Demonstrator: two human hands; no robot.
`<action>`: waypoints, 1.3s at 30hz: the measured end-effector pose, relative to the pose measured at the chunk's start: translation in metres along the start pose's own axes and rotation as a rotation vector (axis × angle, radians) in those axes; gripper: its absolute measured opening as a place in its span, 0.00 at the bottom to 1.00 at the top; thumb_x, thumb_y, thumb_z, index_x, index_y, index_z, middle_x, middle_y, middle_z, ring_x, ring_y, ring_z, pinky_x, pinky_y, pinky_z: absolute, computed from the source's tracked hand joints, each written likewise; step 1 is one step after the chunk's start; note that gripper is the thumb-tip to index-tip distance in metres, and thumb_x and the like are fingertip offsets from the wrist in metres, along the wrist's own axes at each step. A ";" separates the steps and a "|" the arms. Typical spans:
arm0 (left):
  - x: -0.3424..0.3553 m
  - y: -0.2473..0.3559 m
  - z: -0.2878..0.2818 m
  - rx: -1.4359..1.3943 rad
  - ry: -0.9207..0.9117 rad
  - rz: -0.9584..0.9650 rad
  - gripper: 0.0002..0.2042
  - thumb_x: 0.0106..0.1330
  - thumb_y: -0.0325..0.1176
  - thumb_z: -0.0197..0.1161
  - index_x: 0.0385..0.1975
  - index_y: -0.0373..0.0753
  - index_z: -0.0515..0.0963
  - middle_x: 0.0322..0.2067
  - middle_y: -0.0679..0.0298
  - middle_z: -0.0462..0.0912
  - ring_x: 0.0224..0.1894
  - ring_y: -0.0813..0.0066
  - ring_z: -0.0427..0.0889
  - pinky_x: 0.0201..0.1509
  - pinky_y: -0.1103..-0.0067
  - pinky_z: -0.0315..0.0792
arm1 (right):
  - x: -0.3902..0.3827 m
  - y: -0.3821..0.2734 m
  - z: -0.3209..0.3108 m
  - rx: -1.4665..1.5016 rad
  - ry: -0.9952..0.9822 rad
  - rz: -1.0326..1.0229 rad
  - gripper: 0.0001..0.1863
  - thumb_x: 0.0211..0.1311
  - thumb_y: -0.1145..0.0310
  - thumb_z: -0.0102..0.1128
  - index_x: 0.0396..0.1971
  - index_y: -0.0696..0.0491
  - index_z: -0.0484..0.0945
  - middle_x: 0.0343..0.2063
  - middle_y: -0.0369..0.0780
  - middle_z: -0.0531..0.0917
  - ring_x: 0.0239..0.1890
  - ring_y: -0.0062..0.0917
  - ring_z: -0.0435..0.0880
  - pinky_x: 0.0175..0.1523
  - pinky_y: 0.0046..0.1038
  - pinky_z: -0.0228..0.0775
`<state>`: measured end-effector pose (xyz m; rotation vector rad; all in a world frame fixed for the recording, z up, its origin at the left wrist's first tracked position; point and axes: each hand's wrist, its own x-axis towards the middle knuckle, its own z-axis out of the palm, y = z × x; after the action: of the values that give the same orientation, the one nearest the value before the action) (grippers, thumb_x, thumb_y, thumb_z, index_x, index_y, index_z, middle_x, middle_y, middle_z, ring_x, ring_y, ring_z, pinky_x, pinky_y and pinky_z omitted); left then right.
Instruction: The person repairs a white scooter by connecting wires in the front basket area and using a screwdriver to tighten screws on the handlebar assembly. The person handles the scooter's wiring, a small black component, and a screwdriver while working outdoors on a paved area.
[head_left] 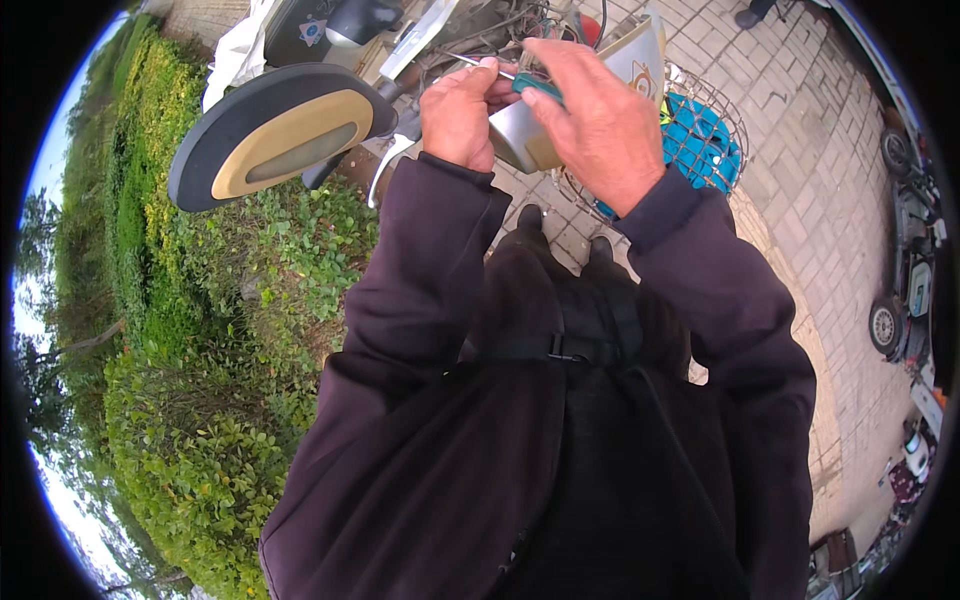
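A screwdriver with a green handle [541, 87] and a thin metal shaft lies between my hands, over the opened front of a scooter. My right hand [604, 125] is at the handle, its thumb pressed along it and its other fingers curving over from above. With thumb and fingertips closed together, my left hand [457, 118] pinches at the shaft; the fingertips partly cover it. Loose dark wires [508, 28] show just beyond the hands. Below the fingers is a silver body panel [514, 138] of the scooter. The screwdriver's tip is hard to make out among the wires.
A black and tan padded oval scooter part [285, 137] juts out at left, near a silver brake lever [390, 167]. At right, a wire basket [737, 150] holds a blue item [700, 140]. A hedge [190, 450] lines the left; parked vehicles [908, 300] stand far right on paving.
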<state>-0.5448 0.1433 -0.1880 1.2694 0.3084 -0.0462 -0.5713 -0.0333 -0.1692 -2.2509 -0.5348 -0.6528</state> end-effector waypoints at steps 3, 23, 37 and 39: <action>0.000 -0.004 -0.004 0.020 -0.034 -0.046 0.12 0.80 0.32 0.59 0.44 0.29 0.84 0.42 0.50 0.91 0.42 0.66 0.90 0.56 0.72 0.82 | -0.020 0.002 -0.035 0.212 0.057 0.398 0.21 0.76 0.56 0.65 0.54 0.58 0.78 0.35 0.44 0.87 0.29 0.26 0.86 0.35 0.29 0.79; -0.003 -0.004 -0.016 -0.096 -0.101 -0.086 0.10 0.82 0.36 0.56 0.44 0.35 0.79 0.50 0.42 0.89 0.57 0.54 0.88 0.70 0.62 0.76 | -0.038 -0.018 -0.011 0.460 -0.197 0.554 0.20 0.74 0.55 0.65 0.51 0.57 0.81 0.27 0.41 0.84 0.25 0.33 0.83 0.29 0.30 0.75; 0.004 -0.006 -0.019 -0.050 -0.114 -0.054 0.12 0.83 0.35 0.53 0.46 0.34 0.79 0.48 0.43 0.90 0.52 0.58 0.89 0.65 0.66 0.79 | -0.053 -0.018 0.005 0.281 0.014 0.374 0.19 0.71 0.57 0.71 0.49 0.56 0.82 0.29 0.44 0.83 0.29 0.30 0.84 0.34 0.33 0.76; 0.005 -0.010 -0.014 -0.095 -0.067 -0.068 0.13 0.83 0.34 0.53 0.46 0.29 0.79 0.44 0.42 0.91 0.47 0.59 0.92 0.59 0.69 0.82 | -0.052 -0.013 0.005 0.474 -0.026 0.519 0.18 0.73 0.58 0.68 0.51 0.57 0.82 0.31 0.44 0.83 0.31 0.32 0.84 0.37 0.33 0.75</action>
<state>-0.5444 0.1538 -0.2023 1.1608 0.2927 -0.1309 -0.6180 -0.0304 -0.1958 -1.8342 -0.0833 -0.2010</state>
